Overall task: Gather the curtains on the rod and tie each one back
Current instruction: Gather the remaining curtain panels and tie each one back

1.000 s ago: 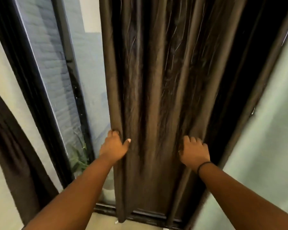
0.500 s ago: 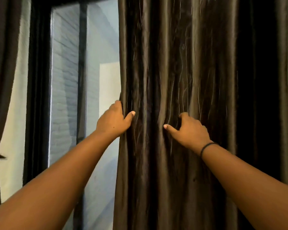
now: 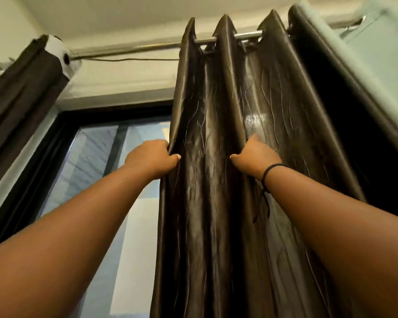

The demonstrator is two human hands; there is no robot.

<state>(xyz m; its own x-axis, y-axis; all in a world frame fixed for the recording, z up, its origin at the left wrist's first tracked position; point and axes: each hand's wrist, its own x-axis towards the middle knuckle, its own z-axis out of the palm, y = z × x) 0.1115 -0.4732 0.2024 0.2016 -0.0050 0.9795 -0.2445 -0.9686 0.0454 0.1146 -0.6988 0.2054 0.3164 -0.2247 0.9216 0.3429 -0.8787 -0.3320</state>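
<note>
A: What changed?

B: I've looked up since a second ago; the rod (image 3: 133,48) is in view now. My left hand (image 3: 151,158) still clenches the curtain (image 3: 216,180) edge, and my right hand (image 3: 255,157) grasps a middle fold.

A: Meaning?

B: It hangs right of the window (image 3: 97,161), partly bunched, not yet tied.

curtains: two showing, one dark curtain (image 3: 218,203) hanging at right, one gathered curtain (image 3: 21,97) hanging at left | rod (image 3: 133,48): one | hands: two, left hand (image 3: 151,158), right hand (image 3: 255,157) | wristband (image 3: 269,173): one | window (image 3: 101,180): one
</note>
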